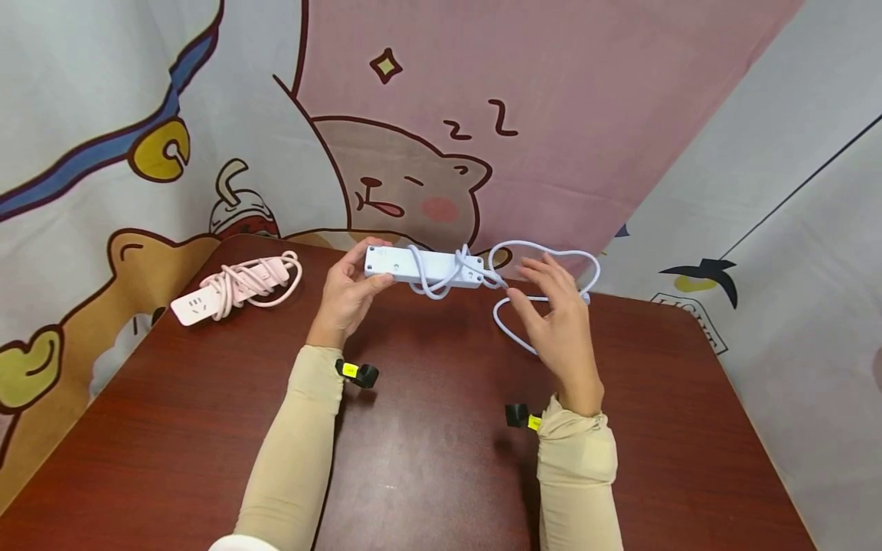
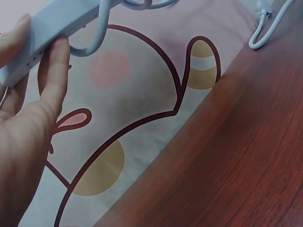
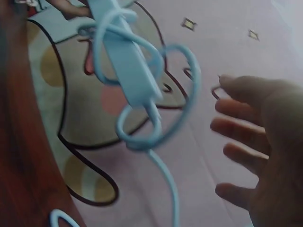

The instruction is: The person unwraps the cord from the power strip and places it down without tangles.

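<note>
My left hand [image 1: 349, 295] grips one end of a white power strip [image 1: 406, 264], held up over the far part of the table, thumb on the near side. The strip's cord [image 1: 434, 292] winds loosely around its body, and a long loop [image 1: 598, 268] trails off to the right. In the left wrist view the fingers [image 2: 59, 66] wrap the strip's end. My right hand [image 1: 561, 329] is beside the cord end of the strip; in the right wrist view its fingers [image 3: 239, 130] are spread and apart from the cord, holding nothing.
A pink power strip [image 1: 248, 279] with its cord wrapped around it lies at the table's far left. The brown table [image 1: 427, 428] ends at a patterned cloth curtain [image 1: 551, 153] behind. The white strip's plug [image 2: 263, 7] hangs near the table's far edge.
</note>
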`<state>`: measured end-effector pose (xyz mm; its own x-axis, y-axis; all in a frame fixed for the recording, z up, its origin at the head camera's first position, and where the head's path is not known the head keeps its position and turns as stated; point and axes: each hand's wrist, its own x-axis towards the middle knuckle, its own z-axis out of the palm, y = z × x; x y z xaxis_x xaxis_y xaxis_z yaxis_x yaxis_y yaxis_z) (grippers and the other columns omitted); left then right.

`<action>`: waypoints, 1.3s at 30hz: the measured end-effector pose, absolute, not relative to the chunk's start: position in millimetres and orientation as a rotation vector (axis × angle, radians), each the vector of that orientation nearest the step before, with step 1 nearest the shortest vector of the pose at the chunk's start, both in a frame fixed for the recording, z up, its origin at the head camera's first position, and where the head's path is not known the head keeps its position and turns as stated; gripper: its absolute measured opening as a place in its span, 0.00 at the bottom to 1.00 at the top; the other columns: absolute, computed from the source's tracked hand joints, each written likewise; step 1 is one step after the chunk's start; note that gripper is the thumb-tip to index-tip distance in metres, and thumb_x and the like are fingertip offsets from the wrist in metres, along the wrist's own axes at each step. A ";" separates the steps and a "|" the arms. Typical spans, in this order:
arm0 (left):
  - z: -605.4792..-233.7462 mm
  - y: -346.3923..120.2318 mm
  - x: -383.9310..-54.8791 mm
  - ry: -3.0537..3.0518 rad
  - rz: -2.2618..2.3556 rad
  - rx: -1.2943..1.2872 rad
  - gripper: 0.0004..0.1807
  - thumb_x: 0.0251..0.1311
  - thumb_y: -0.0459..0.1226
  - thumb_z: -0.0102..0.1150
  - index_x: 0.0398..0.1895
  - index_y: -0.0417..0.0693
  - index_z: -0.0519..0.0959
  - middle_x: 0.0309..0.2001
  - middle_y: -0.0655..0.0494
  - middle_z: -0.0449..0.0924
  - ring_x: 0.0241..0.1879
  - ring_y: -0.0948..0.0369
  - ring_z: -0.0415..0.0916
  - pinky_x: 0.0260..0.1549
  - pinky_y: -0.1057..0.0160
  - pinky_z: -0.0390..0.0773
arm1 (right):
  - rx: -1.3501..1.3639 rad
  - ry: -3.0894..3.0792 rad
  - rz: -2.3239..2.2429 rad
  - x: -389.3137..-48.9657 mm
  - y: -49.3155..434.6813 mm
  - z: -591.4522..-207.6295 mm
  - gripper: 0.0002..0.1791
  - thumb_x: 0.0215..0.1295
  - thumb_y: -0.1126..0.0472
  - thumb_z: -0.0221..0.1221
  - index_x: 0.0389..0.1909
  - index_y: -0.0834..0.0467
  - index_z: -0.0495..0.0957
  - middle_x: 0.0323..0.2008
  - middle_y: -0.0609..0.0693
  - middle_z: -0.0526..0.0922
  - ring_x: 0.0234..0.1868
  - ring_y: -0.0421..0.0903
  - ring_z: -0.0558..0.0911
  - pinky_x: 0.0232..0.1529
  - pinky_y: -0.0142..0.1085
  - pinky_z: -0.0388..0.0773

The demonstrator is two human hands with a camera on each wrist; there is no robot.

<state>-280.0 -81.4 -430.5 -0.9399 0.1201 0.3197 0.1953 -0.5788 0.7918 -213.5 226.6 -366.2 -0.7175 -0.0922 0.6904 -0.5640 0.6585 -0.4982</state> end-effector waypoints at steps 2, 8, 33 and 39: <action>-431.1 -81.2 -279.9 -1.423 -2.702 -0.536 0.29 0.57 0.15 0.61 0.59 0.45 0.74 0.61 0.46 0.74 0.51 0.61 0.77 0.49 0.66 0.85 | 0.570 -2.250 0.964 -215.0 219.4 -368.3 0.18 0.64 0.64 0.69 0.54 0.62 0.84 0.59 0.58 0.84 0.72 0.57 0.73 0.74 0.50 0.66; -432.8 -80.7 -280.1 -1.454 -2.700 -0.576 0.29 0.57 0.15 0.60 0.63 0.37 0.71 0.58 0.51 0.77 0.50 0.61 0.76 0.48 0.66 0.85 | 0.517 -2.253 0.952 -215.9 209.4 -372.8 0.17 0.66 0.64 0.66 0.55 0.62 0.83 0.52 0.58 0.86 0.59 0.56 0.81 0.57 0.43 0.76; -427.7 -76.4 -276.3 -1.560 -2.753 -0.724 0.29 0.57 0.13 0.54 0.59 0.44 0.75 0.58 0.51 0.77 0.50 0.61 0.77 0.49 0.65 0.84 | 0.478 -2.112 1.106 -219.7 213.0 -374.5 0.09 0.71 0.65 0.62 0.47 0.59 0.87 0.31 0.54 0.85 0.31 0.33 0.75 0.33 0.21 0.68; -426.4 -78.2 -274.6 -1.582 -2.763 -0.774 0.28 0.59 0.14 0.55 0.60 0.44 0.75 0.57 0.53 0.78 0.49 0.61 0.78 0.49 0.65 0.85 | 0.451 -2.086 1.119 -222.7 216.6 -375.2 0.09 0.69 0.68 0.63 0.45 0.61 0.88 0.30 0.56 0.85 0.29 0.30 0.73 0.30 0.20 0.66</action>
